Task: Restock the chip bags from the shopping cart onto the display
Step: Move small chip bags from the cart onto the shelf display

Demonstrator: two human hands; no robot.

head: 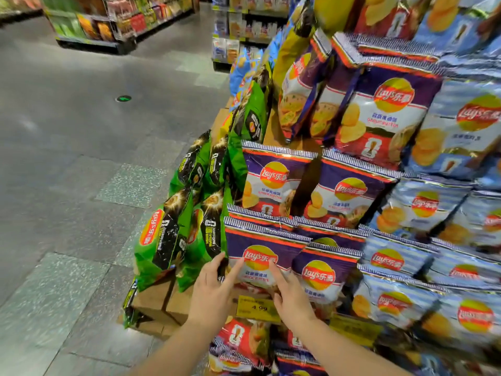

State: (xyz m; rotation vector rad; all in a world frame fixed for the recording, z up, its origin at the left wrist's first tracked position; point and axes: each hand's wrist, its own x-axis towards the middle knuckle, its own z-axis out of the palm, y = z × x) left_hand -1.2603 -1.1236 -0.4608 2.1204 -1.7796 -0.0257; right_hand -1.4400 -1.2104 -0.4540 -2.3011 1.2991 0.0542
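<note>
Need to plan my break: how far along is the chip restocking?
Done: the display is largely full of green bags, purple bags and blue bags. In hand: the left hand and right hand touch the front purple bag, seating it. Left: more bags lie below; the cart isn't clearly visible.

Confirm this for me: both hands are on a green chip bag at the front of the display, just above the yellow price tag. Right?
Not quite. The head view shows the left hand and right hand with straight fingers on a purple chip bag, not a green one. The green bags stand to its left. The rest holds: it is at the front, just above the yellow price tag.
</note>
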